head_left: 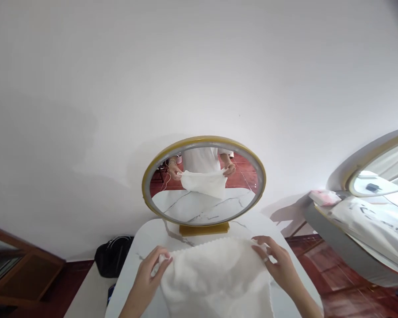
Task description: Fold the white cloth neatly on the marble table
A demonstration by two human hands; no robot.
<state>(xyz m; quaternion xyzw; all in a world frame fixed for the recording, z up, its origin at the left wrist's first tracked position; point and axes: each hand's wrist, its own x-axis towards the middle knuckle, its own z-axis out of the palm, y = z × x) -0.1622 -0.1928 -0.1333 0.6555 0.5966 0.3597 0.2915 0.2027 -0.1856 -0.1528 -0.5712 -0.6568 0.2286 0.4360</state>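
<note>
A white cloth [215,278] with a scalloped edge is stretched between my two hands above a white marbled table [142,236]. My left hand [151,274] pinches its far left corner between thumb and fingertips. At the far right corner, my right hand [275,260], with a ring on one finger, pinches the edge in the same way. The cloth's near part runs out of the bottom of the picture. Behind it stands a round gold-rimmed mirror [204,181] on a gold base, reflecting my hands and the cloth.
A black bag [114,256] lies left of the table. On the right, a second table [354,251] carries a white printed cloth [378,225], a pink-and-white packet [324,197] and another round mirror [384,163]. A wooden piece of furniture [23,269] stands at far left. The wall [199,66] is close behind.
</note>
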